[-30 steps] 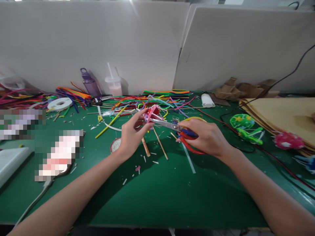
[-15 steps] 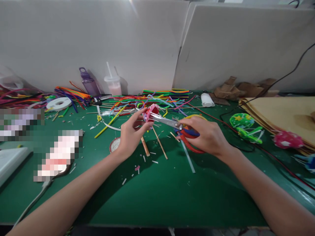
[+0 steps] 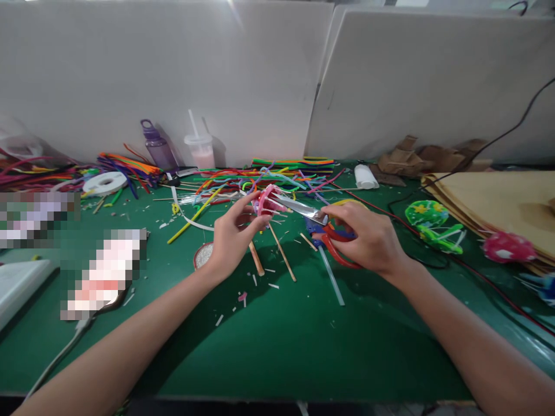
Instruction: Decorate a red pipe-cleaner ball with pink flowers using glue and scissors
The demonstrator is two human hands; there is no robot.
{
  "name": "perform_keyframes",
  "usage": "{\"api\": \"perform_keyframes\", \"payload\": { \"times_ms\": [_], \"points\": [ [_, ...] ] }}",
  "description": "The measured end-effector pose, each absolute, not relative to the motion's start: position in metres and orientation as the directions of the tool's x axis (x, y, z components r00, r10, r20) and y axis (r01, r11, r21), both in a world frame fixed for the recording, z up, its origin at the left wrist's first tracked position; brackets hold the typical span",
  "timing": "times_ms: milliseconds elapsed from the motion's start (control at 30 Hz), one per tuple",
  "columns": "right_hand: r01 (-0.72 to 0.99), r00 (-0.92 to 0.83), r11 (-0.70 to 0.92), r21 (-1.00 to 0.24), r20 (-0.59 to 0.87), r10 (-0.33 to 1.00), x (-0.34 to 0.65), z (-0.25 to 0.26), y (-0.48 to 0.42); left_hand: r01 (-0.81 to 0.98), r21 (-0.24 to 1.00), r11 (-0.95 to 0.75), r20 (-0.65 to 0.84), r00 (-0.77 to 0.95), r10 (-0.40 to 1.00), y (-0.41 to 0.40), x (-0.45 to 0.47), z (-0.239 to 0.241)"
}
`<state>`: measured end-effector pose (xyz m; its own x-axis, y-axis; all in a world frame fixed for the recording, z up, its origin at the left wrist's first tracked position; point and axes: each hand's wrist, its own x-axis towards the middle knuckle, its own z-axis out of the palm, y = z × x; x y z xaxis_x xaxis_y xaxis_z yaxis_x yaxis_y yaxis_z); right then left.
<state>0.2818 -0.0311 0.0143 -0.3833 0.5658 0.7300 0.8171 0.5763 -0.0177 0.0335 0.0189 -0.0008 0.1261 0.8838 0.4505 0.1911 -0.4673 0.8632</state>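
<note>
My left hand (image 3: 236, 231) pinches a small pink and red craft piece (image 3: 267, 200) with thin white strips sticking out of its right side. In my right hand (image 3: 362, 234) is a pair of scissors (image 3: 336, 232) with red handles, its metal blades pointing left at the strips. Beneath the scissors lie a glue gun, blue and partly hidden (image 3: 313, 225), and a clear glue stick (image 3: 332, 277). Below the craft piece two thin wooden sticks (image 3: 282, 254) rest on the green table (image 3: 277, 346), among white scraps. A round dish of pale beads (image 3: 203, 255) sits by my left wrist.
Colourful pipe cleaners (image 3: 243, 179) spread along the back. A purple bottle (image 3: 156, 147), a lidded cup (image 3: 201, 153) and a tape roll (image 3: 104, 183) stand or lie at back left. Finished green (image 3: 427, 214) and pink pieces (image 3: 508, 247), brown paper (image 3: 498, 193) and cables are at right.
The scissors and my right hand have shifted slightly right, and the blades sit a bit farther from the craft piece's middle. My left hand stays nearly still, the piece turned slightly.
</note>
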Motion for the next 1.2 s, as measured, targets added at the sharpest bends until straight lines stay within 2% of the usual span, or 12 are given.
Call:
{"api": "perform_keyframes", "payload": {
  "times_ms": [133,300,500,633,733,833,900,967,1067,1200],
  "points": [
    [0.834,-0.343,0.55,-0.042,0.742,0.576,0.283,0.014,-0.028,0.159,0.876,-0.455,0.439,0.127,0.889,0.019,0.034,0.0],
    [0.848,-0.255,0.52,-0.101,0.783,0.568,0.287,0.015,-0.023,0.024,0.913,-0.407,0.4,0.139,0.906,0.023,0.035,-0.002],
    [0.808,-0.198,0.525,-0.267,0.716,0.669,0.289,0.013,-0.021,-0.086,0.936,-0.34,0.351,0.219,0.91,0.028,0.033,-0.003],
    [0.767,-0.147,0.529,-0.363,0.703,0.696,0.289,0.013,-0.019,-0.13,0.962,-0.24,0.265,0.236,0.935,0.028,0.032,0.0],
    [0.722,-0.081,0.502,-0.476,0.662,0.745,0.289,0.014,-0.017,-0.138,0.971,-0.197,0.225,0.234,0.946,0.027,0.031,0.002],
    [0.559,0.04,0.435,-0.706,0.547,0.836,0.286,0.016,-0.016,-0.065,0.953,-0.295,0.302,0.237,0.923,0.027,0.03,0.001],
    [0.322,0.081,0.34,-0.884,0.384,0.92,0.283,0.018,-0.016,0.046,0.9,-0.434,0.412,0.233,0.881,0.026,0.03,0.0],
    [0.064,0.056,0.209,-0.976,0.212,0.976,0.279,0.019,-0.017,0.188,0.803,-0.566,0.527,0.219,0.821,0.023,0.029,-0.001],
    [-0.19,-0.03,0.032,-0.981,0.038,0.999,0.27,0.016,-0.018,0.353,0.587,-0.729,0.69,0.252,0.678,0.015,0.029,-0.002],
    [-0.343,-0.139,-0.184,-0.921,-0.144,0.98,0.254,0.006,-0.022,0.413,0.317,-0.854,0.804,0.361,0.473,0.009,0.029,-0.001]
  ]
}}
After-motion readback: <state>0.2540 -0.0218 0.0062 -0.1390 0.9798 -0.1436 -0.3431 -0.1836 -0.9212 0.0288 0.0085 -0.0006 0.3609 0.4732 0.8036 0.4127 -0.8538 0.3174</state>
